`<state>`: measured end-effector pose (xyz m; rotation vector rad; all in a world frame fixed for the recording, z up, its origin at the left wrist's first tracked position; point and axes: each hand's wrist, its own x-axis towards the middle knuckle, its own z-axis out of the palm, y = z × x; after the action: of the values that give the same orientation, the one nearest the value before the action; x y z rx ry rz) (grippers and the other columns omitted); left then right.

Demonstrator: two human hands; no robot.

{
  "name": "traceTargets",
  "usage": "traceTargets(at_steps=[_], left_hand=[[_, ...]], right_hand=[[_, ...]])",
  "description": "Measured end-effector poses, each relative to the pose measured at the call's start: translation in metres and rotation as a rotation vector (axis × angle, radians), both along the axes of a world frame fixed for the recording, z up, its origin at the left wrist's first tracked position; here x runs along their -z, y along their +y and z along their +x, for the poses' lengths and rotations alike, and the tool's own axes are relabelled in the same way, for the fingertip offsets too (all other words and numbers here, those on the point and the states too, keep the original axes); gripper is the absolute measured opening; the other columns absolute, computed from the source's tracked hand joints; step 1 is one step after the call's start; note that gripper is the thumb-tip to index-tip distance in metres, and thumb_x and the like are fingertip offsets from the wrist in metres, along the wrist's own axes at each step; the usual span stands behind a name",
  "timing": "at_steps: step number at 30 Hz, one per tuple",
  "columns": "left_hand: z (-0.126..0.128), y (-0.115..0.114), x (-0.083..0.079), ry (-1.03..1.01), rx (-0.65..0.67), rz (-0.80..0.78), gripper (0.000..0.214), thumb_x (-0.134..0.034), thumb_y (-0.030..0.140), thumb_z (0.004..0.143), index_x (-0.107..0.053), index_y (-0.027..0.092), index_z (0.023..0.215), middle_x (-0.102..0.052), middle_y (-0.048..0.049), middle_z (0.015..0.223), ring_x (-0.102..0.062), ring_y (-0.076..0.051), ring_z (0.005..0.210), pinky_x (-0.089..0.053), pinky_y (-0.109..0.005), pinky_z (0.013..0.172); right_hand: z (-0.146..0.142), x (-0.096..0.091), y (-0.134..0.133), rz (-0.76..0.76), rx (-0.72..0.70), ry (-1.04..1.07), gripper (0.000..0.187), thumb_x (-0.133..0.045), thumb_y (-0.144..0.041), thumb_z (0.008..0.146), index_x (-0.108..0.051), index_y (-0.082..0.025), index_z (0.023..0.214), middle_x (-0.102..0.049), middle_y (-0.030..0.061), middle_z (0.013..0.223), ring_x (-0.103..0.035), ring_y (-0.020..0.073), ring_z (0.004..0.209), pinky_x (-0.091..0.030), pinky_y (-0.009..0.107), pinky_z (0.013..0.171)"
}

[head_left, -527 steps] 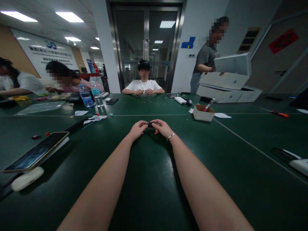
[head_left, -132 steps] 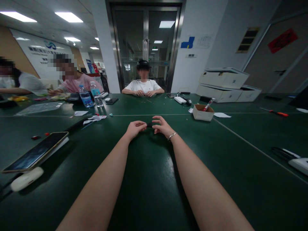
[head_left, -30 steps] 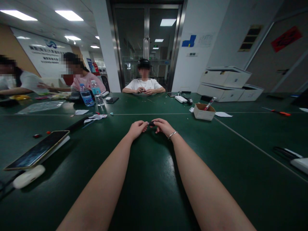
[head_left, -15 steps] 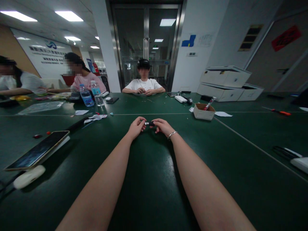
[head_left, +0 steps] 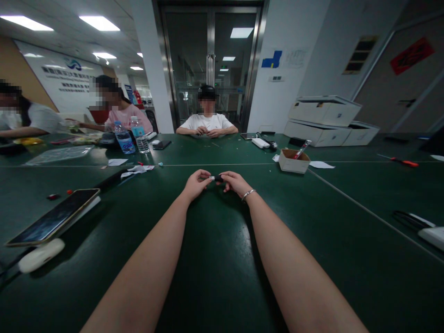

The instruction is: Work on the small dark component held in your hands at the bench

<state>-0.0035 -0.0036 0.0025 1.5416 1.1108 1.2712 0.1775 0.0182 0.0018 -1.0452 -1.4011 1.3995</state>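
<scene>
Currently, small black-and-silver piece (head_left: 217, 178) is pinched from both ends.
Left hand (head_left: 196, 185) grip is clamped on its silver end, right hand (head_left: 236, 184) grip on its black end; piece sits between them over the green surface (head_left: 217, 259).

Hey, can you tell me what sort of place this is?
Most likely an office, perhaps a shared work or meeting area. A large lettered sign hangs on the left wall, metal-framed glass double doors stand straight ahead, and a broad green table stretches across the view.
</scene>
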Motion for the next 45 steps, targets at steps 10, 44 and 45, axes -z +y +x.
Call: traceTargets(at_steps=[10, 44, 45], left_hand=[[-0.0019, 0.006, 0.0064, 0.027, 0.043, 0.006, 0.031, -0.071, 0.032, 0.065, -0.06, 0.016, 0.09, -0.059, -0.0005, 0.069, -0.055, -0.011, 0.063, -0.044, -0.023, 0.055], [-0.0008, 0.0024, 0.0015, 0.008, 0.053, -0.029, 0.034, -0.071, 0.036, 0.064, -0.061, 0.016, 0.09, -0.061, -0.0013, 0.071, -0.057, -0.013, 0.067, -0.045, -0.026, 0.06], [-0.0012, 0.0029, 0.0019, 0.011, 0.057, -0.031, 0.035, -0.072, 0.035, 0.064, -0.061, 0.015, 0.091, -0.061, -0.0017, 0.072, -0.057, -0.013, 0.067, -0.045, -0.026, 0.06]], right_hand=[[-0.0002, -0.0006, -0.0008, 0.0, 0.009, 0.012, 0.007, -0.053, -0.015, 0.085, -0.057, -0.014, 0.09, -0.068, 0.0013, 0.066, -0.046, 0.0045, 0.033, -0.052, 0.02, 0.043], [-0.0006, 0.0002, -0.0013, -0.01, 0.015, 0.042, 0.006, -0.052, -0.013, 0.086, -0.056, -0.013, 0.089, -0.067, 0.0019, 0.065, -0.045, 0.0043, 0.033, -0.051, 0.02, 0.042], [-0.0006, 0.0002, -0.0013, -0.008, 0.017, 0.043, 0.005, -0.052, -0.013, 0.086, -0.056, -0.013, 0.089, -0.067, 0.0019, 0.064, -0.045, 0.0044, 0.033, -0.051, 0.02, 0.042]])
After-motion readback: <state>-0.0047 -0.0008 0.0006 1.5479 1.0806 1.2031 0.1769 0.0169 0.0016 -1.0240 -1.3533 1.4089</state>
